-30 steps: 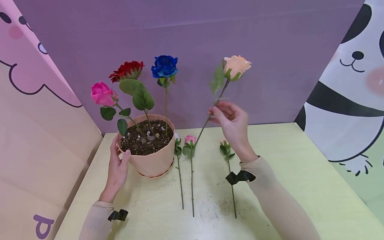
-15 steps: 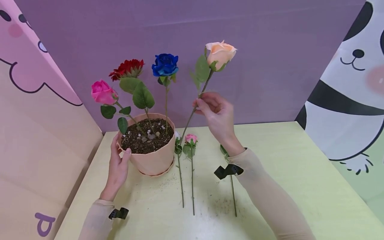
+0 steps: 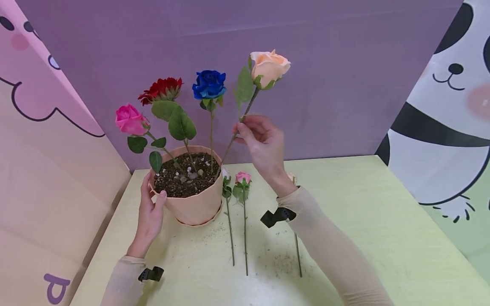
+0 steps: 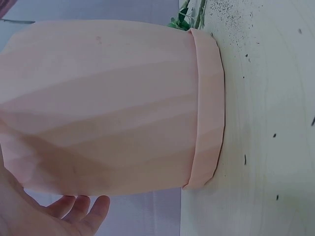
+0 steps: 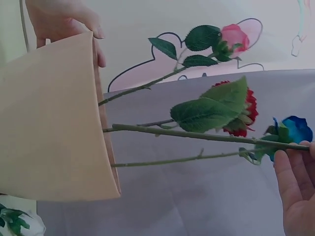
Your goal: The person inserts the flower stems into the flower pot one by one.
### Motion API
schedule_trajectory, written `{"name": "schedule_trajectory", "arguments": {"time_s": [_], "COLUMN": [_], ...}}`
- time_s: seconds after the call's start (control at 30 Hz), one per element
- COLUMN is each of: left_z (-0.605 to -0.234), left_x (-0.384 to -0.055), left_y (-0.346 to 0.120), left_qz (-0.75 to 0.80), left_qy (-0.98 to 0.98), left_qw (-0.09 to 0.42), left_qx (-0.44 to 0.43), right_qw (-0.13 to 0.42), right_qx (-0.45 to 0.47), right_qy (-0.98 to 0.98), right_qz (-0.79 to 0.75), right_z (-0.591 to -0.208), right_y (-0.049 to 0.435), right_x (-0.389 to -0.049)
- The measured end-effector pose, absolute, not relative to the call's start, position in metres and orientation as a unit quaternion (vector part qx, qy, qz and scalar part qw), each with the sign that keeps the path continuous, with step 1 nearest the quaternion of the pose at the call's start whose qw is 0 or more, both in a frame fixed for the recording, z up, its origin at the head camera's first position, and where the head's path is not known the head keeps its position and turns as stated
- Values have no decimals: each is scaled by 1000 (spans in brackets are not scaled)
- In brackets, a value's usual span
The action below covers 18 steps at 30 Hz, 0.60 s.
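My left hand (image 3: 150, 214) grips the left side of a pale pink flower pot (image 3: 195, 208), its thumb at the rim. My right hand (image 3: 264, 144) pinches the stem of a peach rose (image 3: 270, 68) between thumb and fingers. The rose leans, bloom up and right. In the right wrist view the lower end of its stem (image 5: 197, 133) shows near the pot's opening; whether it touches soil cannot be told. Standing in the dark soil (image 3: 180, 185) are a pink rose (image 3: 131, 120), a red flower (image 3: 160, 90) and a blue rose (image 3: 209, 85).
On the pale table (image 3: 344, 204), right of the pot, lie a small pink rose (image 3: 243, 178) and a white flower (image 3: 226, 182). Another flower stem (image 3: 298, 257) lies partly under my right forearm. Soil crumbs are scattered in front. A purple backdrop (image 3: 337, 85) stands behind.
My right hand has moved left with the peach rose, rising somewhat. The stem's lower end has come from above the table flowers to the pot's right rim. My left hand stays put.
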<state>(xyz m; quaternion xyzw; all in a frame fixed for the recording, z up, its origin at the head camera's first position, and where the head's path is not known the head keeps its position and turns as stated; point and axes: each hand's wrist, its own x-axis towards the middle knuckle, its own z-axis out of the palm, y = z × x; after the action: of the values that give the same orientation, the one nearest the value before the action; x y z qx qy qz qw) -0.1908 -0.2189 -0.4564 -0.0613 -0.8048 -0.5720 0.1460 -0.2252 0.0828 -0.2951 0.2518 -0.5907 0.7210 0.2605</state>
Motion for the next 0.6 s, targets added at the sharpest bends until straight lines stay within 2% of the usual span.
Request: {"name": "schedule_trajectory", "arguments": {"time_s": [0.6], "left_z": [-458], "left_x": [-191], "left_y": [-219], "left_qz": [-574], "left_qy": [-801], "left_qw": [156], "left_qx": [-65], "right_qw": [197], "right_qx": [268], "right_qy": [-698], "right_qz": [634], "right_z": [-301], "right_y": [36], "right_x": [-232]}}
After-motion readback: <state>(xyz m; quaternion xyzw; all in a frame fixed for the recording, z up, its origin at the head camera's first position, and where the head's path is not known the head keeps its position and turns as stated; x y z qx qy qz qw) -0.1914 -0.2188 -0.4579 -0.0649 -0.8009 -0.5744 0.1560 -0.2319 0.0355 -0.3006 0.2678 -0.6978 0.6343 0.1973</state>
